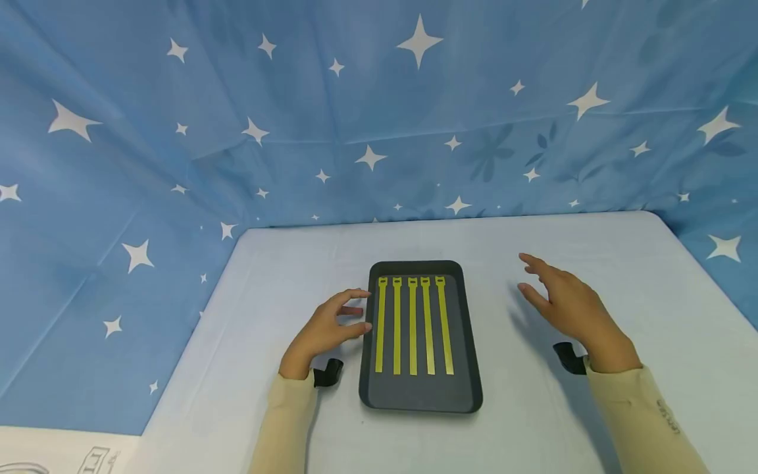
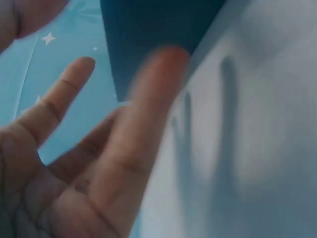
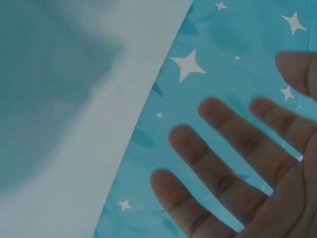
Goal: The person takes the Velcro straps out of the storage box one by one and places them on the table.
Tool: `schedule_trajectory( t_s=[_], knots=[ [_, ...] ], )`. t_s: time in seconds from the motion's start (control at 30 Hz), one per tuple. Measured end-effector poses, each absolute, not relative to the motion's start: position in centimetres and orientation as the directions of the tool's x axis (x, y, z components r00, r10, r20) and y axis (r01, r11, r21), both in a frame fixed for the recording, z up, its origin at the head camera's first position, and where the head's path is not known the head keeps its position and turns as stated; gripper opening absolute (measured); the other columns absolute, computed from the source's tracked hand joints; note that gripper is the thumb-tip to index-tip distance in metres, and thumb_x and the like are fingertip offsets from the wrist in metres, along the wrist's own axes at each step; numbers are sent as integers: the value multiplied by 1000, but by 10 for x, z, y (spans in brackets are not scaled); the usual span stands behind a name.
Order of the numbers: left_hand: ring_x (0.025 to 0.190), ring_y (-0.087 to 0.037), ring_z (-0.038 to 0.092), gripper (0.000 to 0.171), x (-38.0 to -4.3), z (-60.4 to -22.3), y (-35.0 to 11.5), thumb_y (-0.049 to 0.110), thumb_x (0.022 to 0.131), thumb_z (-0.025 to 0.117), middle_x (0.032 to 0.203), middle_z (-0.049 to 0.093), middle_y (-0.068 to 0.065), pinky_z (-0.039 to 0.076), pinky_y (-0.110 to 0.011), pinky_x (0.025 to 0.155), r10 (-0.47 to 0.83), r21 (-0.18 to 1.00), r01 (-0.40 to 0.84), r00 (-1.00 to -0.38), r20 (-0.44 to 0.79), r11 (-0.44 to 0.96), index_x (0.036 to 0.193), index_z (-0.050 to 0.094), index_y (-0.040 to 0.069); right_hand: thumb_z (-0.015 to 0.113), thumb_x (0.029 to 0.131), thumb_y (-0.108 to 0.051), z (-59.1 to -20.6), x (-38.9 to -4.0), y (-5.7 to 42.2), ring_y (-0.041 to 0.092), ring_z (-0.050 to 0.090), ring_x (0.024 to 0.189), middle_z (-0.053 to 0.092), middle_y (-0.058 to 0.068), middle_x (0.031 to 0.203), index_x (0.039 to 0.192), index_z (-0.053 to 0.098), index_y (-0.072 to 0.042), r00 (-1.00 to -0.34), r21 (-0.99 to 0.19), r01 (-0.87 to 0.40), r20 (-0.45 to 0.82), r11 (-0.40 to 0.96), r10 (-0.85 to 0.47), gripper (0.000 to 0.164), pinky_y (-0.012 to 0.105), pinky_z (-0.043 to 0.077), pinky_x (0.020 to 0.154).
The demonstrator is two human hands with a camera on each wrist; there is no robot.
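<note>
A dark grey tray (image 1: pixel 423 396) lies on the white table. Several yellow straps (image 1: pixel 412 329), each with a slotted head at its far end, lie side by side in it lengthwise. My left hand (image 1: pixel 322 329) is at the tray's left rim, its fingers spread and loosely bent, with the fingertips overlapping the edge. In the left wrist view, the tray's dark side (image 2: pixel 158 29) rises just behind the fingers. Well to the right of the tray, my right hand (image 1: pixel 568 306) hovers over the table with relaxed fingers, and its palm shows bare in the right wrist view.
A white cloth (image 1: pixel 509 428) covers the table. Blue curtain fabric (image 1: pixel 331 131) with white stars hangs behind the table and along its left side. Each wrist carries a small black mount (image 1: pixel 328 373). Printed white material (image 1: pixel 71 451) shows at the lower left.
</note>
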State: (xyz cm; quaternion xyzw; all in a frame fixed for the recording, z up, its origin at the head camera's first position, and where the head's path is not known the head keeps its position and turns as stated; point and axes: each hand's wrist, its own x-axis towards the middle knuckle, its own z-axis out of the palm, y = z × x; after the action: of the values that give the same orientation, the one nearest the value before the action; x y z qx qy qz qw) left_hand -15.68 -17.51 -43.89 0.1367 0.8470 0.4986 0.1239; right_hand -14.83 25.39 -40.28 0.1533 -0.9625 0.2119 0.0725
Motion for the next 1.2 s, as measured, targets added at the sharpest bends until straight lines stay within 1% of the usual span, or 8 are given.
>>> schedule_trajectory(
  t_s=[0.1, 0.17, 0.27, 0.53, 0.73, 0.93, 1.1, 1.2],
  knots=[
    [130, -35, 52, 54, -161, -443, -176, 16, 89, 77, 153, 40, -10, 57, -41, 87, 408, 936, 48, -907, -106, 349, 138, 55, 13, 63, 99, -20, -400, -152, 253, 42, 61, 110, 61, 23, 131, 147, 43, -3, -931, -400, -364, 186, 841, -315, 54, 62, 48, 86],
    [132, -37, 48, 55, -163, -446, -177, 13, 89, 76, 153, 40, -13, 56, -40, 88, 438, 955, 14, -891, -123, 298, 139, 54, 10, 63, 99, -19, -398, -154, 252, 40, 62, 110, 60, 22, 133, 145, 45, -3, -921, -414, -389, 177, 823, -346, 52, 60, 48, 88],
    [134, -36, 45, 58, -165, -452, -177, 10, 88, 77, 151, 42, -13, 53, -41, 92, 472, 965, -5, -872, -133, 262, 140, 53, 10, 65, 98, -16, -396, -157, 250, 38, 63, 110, 60, 20, 133, 143, 48, -3, -900, -435, -436, 185, 788, -395, 49, 59, 49, 89],
    [132, -33, 46, 60, -169, -470, -181, 6, 86, 77, 150, 44, -10, 36, -51, 109, 500, 978, 43, -864, -66, 204, 141, 53, 8, 69, 94, -9, -387, -172, 245, 32, 66, 104, 69, 16, 119, 135, 57, -5, -869, -486, -483, 164, 728, -467, 43, 54, 52, 86],
    [130, -31, 49, 60, -170, -475, -184, 7, 85, 78, 148, 46, -10, 36, -51, 109, 506, 982, 58, -862, -41, 178, 140, 53, 8, 74, 89, -5, -380, -184, 238, 25, 67, 99, 70, 9, 116, 124, 66, -7, -839, -521, -526, 191, 672, -509, 36, 46, 55, 85],
    [131, -30, 49, 60, -171, -475, -185, 9, 85, 79, 150, 43, -10, 37, -52, 110, 510, 984, 50, -859, -44, 170, 139, 52, 8, 77, 87, -6, -372, -192, 226, 23, 66, 100, 70, 5, 115, 117, 71, -9, -839, -571, -502, 137, 650, -527, 31, 44, 55, 86],
    [132, -31, 48, 57, -172, -477, -186, 5, 86, 76, 152, 40, -12, 32, -53, 112, 515, 986, 55, -856, -33, 156, 138, 51, 6, 78, 86, -5, -368, -202, 216, 18, 65, 93, 70, 3, 110, 116, 71, -13, -823, -614, -490, 90, 619, -561, 32, 45, 55, 86],
    [133, -32, 48, 55, -172, -478, -188, 3, 88, 74, 151, 40, -13, 33, -52, 113, 523, 987, 61, -852, -28, 152, 138, 50, 5, 77, 86, -3, -367, -207, 210, 17, 65, 92, 70, 5, 111, 116, 71, -12, -808, -618, -498, 76, 609, -585, 32, 47, 55, 86]
  ],
)
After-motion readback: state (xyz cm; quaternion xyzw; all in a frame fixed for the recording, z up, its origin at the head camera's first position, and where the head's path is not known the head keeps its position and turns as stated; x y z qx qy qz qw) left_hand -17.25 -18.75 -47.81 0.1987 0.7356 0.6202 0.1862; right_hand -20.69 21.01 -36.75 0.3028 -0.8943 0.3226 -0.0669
